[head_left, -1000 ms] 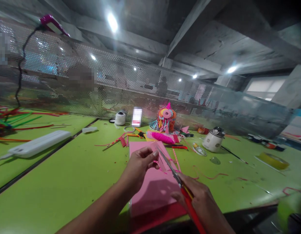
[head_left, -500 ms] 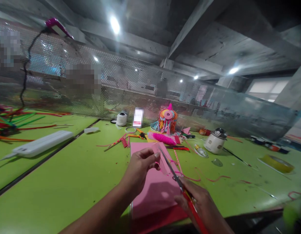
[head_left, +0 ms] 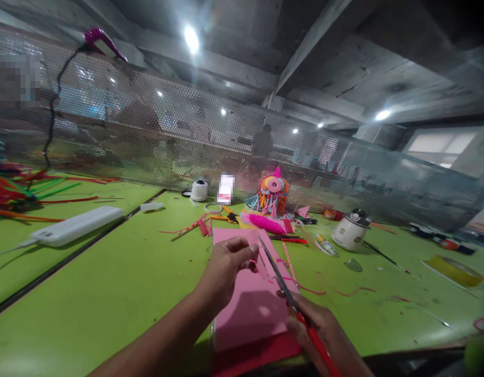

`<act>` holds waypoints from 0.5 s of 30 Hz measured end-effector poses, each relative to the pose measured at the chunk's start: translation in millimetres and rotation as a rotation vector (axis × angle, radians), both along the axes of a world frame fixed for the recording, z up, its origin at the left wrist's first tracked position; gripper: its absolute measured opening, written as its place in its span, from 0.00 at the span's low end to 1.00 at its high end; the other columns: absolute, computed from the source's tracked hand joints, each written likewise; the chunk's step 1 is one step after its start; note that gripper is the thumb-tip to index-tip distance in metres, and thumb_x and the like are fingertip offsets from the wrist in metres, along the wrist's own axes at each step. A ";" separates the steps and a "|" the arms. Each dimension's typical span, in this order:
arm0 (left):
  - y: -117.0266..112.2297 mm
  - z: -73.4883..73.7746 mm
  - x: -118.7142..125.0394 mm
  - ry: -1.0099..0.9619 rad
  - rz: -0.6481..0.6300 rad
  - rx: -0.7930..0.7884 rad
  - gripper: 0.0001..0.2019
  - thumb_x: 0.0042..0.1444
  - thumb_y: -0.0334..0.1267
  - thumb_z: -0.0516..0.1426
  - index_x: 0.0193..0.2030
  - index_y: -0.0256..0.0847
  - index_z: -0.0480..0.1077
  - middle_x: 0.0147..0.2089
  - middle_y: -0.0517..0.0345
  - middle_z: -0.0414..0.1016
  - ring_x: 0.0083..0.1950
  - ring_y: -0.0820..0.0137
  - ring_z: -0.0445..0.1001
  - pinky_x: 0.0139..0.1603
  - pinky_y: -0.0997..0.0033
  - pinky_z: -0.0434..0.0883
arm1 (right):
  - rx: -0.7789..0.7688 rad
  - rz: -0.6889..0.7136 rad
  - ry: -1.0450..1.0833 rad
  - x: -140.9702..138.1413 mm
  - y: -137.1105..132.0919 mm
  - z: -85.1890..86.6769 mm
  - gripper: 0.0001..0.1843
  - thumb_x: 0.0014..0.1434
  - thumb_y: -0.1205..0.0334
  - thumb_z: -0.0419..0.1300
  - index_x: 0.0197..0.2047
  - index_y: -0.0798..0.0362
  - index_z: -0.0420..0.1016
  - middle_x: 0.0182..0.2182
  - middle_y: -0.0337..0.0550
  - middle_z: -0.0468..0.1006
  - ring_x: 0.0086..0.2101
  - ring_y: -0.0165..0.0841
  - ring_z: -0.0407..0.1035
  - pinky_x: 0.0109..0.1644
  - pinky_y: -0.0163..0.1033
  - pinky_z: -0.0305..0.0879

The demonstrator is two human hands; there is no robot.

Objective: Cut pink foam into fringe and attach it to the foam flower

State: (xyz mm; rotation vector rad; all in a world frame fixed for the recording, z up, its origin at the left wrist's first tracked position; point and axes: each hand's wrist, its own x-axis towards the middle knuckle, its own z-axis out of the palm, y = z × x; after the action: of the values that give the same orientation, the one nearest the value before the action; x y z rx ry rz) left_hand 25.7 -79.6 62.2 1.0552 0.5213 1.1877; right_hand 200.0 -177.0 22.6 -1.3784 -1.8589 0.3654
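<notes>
My left hand (head_left: 232,264) pinches a small piece of pink paper (head_left: 264,264) between thumb and fingers, above a stack of pink sheets (head_left: 249,314). My right hand (head_left: 320,319) is closed round the red handles of a pair of scissors (head_left: 283,285). The blades point up and away from me, next to the pink piece, and look nearly closed; whether they touch the paper I cannot tell. Beneath the pink sheets, a darker red sheet (head_left: 253,361) shows at the near edge.
Behind the sheets lie a bundle of magenta yarn (head_left: 265,223) and a tasselled paper ornament (head_left: 273,191). A thread spool (head_left: 199,190) and lit phone (head_left: 225,188) stand before the mesh screen (head_left: 179,131). Right are a white pot (head_left: 349,233) and yellow tape (head_left: 453,270); left, a power strip (head_left: 77,225).
The whole scene has shifted slightly to the right in view. Both hands keep their holds on the pink paper and the scissors, with little other visible movement.
</notes>
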 end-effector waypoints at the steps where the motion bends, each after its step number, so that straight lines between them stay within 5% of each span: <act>1: 0.4 0.5 -0.3 0.004 -0.001 -0.008 0.06 0.46 0.32 0.60 0.22 0.34 0.69 0.22 0.61 0.63 0.23 0.77 0.62 0.27 0.73 0.65 | -0.005 0.003 0.008 0.0 -0.4 0.7 0.21 0.57 0.50 0.52 0.45 0.56 0.73 0.22 0.41 0.70 0.27 0.34 0.69 0.32 0.32 0.67; 7: -0.2 3.3 -0.6 0.029 0.004 -0.002 0.09 0.45 0.32 0.60 0.19 0.35 0.66 0.20 0.62 0.62 0.22 0.77 0.63 0.26 0.74 0.64 | -0.005 0.023 0.069 -3.4 -4.0 8.7 0.20 0.57 0.51 0.54 0.47 0.54 0.73 0.26 0.41 0.74 0.27 0.32 0.70 0.31 0.29 0.66; 15: 0.7 -0.2 -1.0 0.024 0.006 0.002 0.08 0.45 0.32 0.60 0.19 0.35 0.67 0.20 0.61 0.62 0.22 0.77 0.63 0.26 0.73 0.65 | 0.028 -0.048 -0.032 -8.6 -2.8 7.8 0.21 0.57 0.49 0.51 0.40 0.56 0.76 0.19 0.39 0.69 0.26 0.33 0.69 0.32 0.30 0.67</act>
State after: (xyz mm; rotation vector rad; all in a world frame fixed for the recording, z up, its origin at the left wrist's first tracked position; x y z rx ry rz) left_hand 24.7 -78.9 62.0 1.0709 0.5423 1.1821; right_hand 191.4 -179.9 30.4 -1.4143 -1.8464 0.2934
